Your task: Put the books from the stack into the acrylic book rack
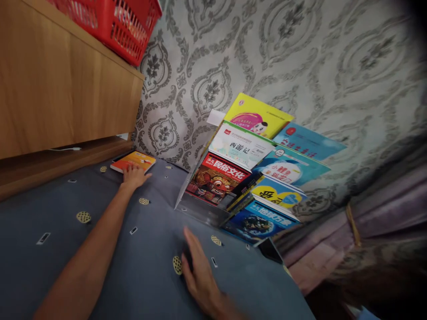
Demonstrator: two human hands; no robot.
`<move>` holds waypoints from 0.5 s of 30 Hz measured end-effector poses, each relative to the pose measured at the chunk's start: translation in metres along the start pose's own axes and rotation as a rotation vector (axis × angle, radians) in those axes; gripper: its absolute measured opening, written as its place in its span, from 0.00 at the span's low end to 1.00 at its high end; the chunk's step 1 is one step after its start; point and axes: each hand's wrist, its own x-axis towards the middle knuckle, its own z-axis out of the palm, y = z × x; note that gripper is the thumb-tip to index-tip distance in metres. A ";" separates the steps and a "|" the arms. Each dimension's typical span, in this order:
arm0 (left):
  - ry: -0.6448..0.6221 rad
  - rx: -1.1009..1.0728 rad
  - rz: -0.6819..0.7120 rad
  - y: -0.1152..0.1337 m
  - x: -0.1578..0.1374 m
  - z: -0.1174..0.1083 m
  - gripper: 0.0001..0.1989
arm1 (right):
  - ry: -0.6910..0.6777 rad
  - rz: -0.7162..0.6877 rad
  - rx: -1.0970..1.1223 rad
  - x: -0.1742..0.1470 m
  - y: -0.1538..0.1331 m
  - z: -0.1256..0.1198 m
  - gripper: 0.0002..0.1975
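An orange book (142, 160) with a white page edge lies flat on the grey-blue cloth, near the wooden cabinet. My left hand (132, 177) rests on its near side, fingers over the cover and thumb stretched out to the right. Lower down, my right hand (201, 272) hovers over or just touches the cloth, its fingers extended, thumb and fingers apart, holding nothing. Beyond it stands a clear tiered rack (203, 209) of books. They include a red-covered book (218, 180), a white and green book (238, 144) and a blue book with a globe (258, 222).
A wooden cabinet (66, 80) rises at the left, with a red plastic basket (125, 29) on top. A black flat object (270, 250) lies by the rack's right end. Patterned wallpaper (213, 84) covers the wall behind, and a pinkish curtain (333, 258) hangs at right.
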 end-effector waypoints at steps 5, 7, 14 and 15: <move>-0.009 0.148 0.046 -0.013 -0.003 0.013 0.29 | -0.132 0.013 0.034 -0.001 0.002 0.003 0.28; 0.007 0.173 0.073 -0.013 -0.004 0.011 0.26 | -0.132 0.026 0.036 -0.001 0.004 0.002 0.26; -0.051 0.252 0.137 -0.008 -0.007 -0.004 0.23 | -0.074 -0.042 0.084 -0.005 0.008 0.008 0.26; -0.065 0.267 0.140 -0.007 -0.008 -0.006 0.22 | -0.075 -0.042 0.096 -0.005 0.009 0.008 0.26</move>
